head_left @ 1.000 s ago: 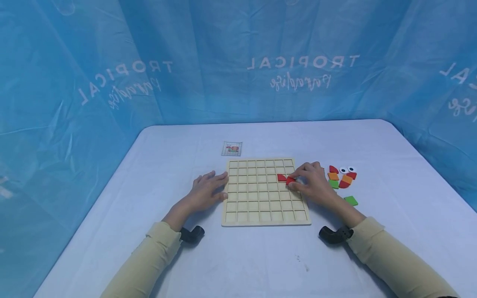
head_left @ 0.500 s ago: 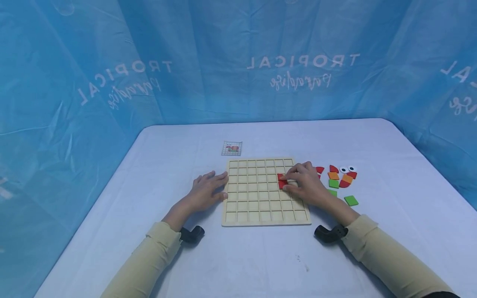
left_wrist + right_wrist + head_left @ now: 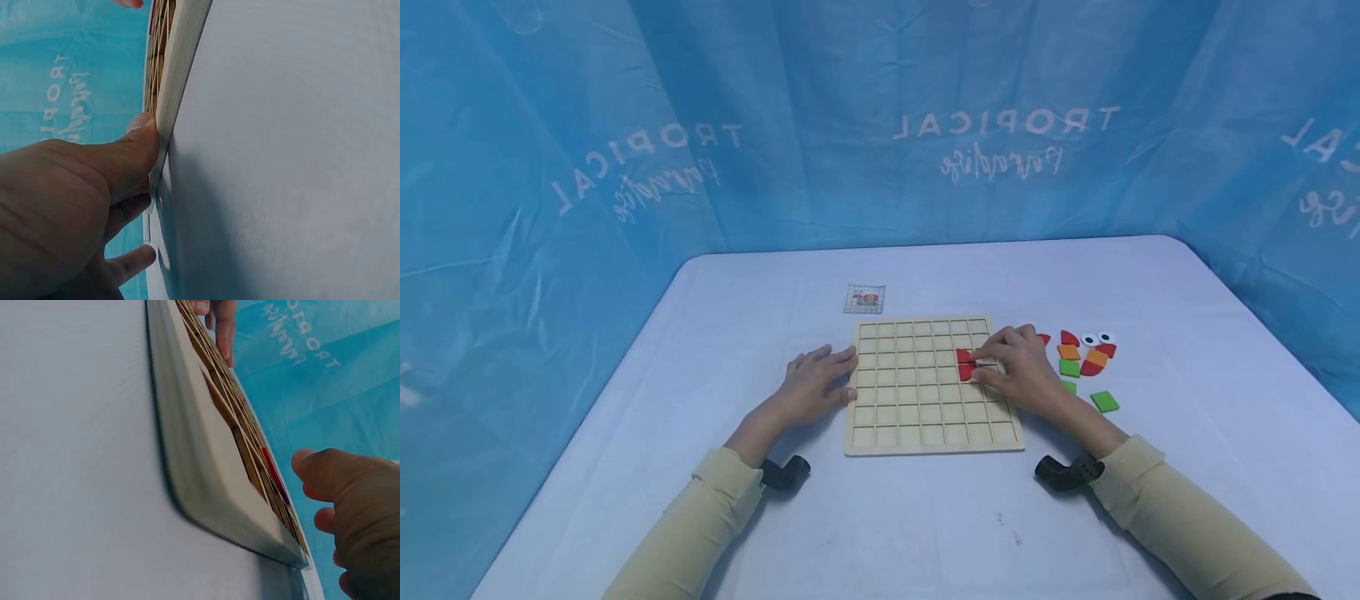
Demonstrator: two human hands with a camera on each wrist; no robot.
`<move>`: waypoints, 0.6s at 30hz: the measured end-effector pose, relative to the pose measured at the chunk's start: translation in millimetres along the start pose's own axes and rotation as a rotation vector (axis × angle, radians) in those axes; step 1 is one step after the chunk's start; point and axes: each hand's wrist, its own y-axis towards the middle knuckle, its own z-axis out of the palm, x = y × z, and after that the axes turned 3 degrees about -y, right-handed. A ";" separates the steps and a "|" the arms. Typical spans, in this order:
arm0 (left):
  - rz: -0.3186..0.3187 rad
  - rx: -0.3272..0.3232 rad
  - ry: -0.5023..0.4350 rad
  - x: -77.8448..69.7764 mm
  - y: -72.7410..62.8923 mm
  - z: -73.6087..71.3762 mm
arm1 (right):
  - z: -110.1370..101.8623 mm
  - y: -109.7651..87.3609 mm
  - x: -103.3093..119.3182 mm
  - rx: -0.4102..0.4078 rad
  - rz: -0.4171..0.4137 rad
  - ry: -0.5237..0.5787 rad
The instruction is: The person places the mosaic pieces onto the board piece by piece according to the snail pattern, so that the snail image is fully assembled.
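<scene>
A wooden grid board [image 3: 910, 414] lies on the white table. The left hand [image 3: 812, 387] rests with fingers spread against its left edge, and in the left wrist view the thumb [image 3: 142, 128] touches the rim. Two red tiles sit in the right part of the grid: an upper red tile [image 3: 963, 356] and a lower red square tile [image 3: 966, 372]. Over the board's right side is the right hand [image 3: 1022, 367], its fingertips right beside these tiles. In the right wrist view its thumb [image 3: 309, 461] appears raised off the red tile [image 3: 275, 475], with nothing visible in the fingers.
A small pattern card [image 3: 864, 299] lies behind the board. Loose pieces are right of the right hand: red, orange and green tiles [image 3: 1070, 367], two eye discs [image 3: 1089, 340] and a separate green tile [image 3: 1105, 402]. A blue curtain [image 3: 880, 183] surrounds the table.
The right hand has moved slightly left and set the red square tile into the grid below the other red tile. The left hand stays at the board's edge.
</scene>
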 end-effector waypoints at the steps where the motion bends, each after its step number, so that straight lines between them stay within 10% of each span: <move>1: 0.002 0.000 0.001 0.1 -0.1 0.2 | -1.4 -0.4 0.7 -0.001 0.012 -0.001; 18: 0.008 0.001 0.006 0.5 -0.6 0.4 | -43.5 -25.6 -43.0 -0.108 0.200 -0.101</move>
